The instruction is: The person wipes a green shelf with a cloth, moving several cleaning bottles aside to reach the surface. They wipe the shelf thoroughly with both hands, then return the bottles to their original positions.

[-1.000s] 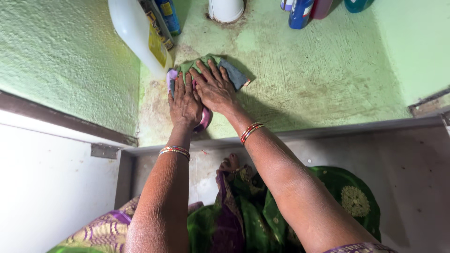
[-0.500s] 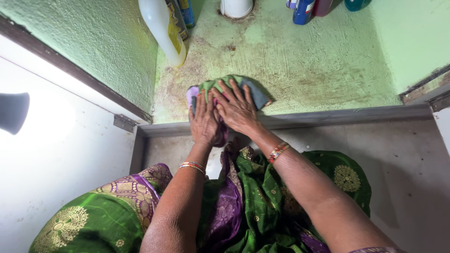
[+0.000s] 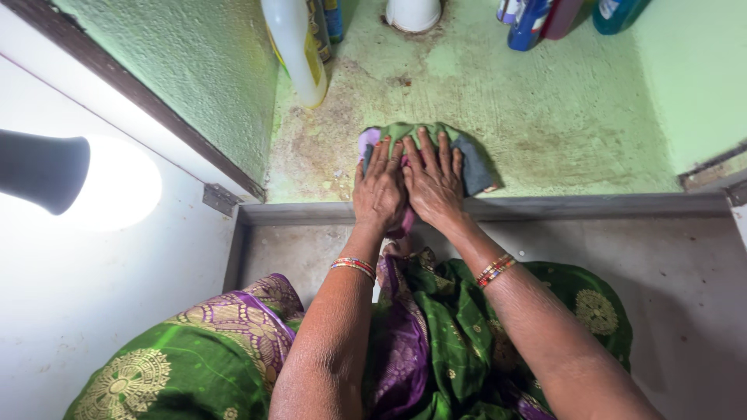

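My left hand (image 3: pixel 380 191) and my right hand (image 3: pixel 435 183) lie side by side, palms down, pressing a crumpled cloth (image 3: pixel 471 165) of green, grey and pink patches onto the stained green shelf floor (image 3: pixel 560 117). The cloth sits close to the shelf's front edge, mostly hidden under my fingers. Both wrists wear coloured bangles.
A white jug with a yellow label (image 3: pixel 299 47) leans at the back left by the green side wall (image 3: pixel 179 70). A white container (image 3: pixel 414 12) and blue, red and teal bottles (image 3: pixel 537 19) stand at the back. A white door with a dark handle (image 3: pixel 43 167) is on the left. My green and purple sari (image 3: pixel 436 342) lies below.
Both hands have dragged the cloth from near the white jug towards the shelf's front edge, then a little to the right. The view has shifted, and the door handle came into sight.
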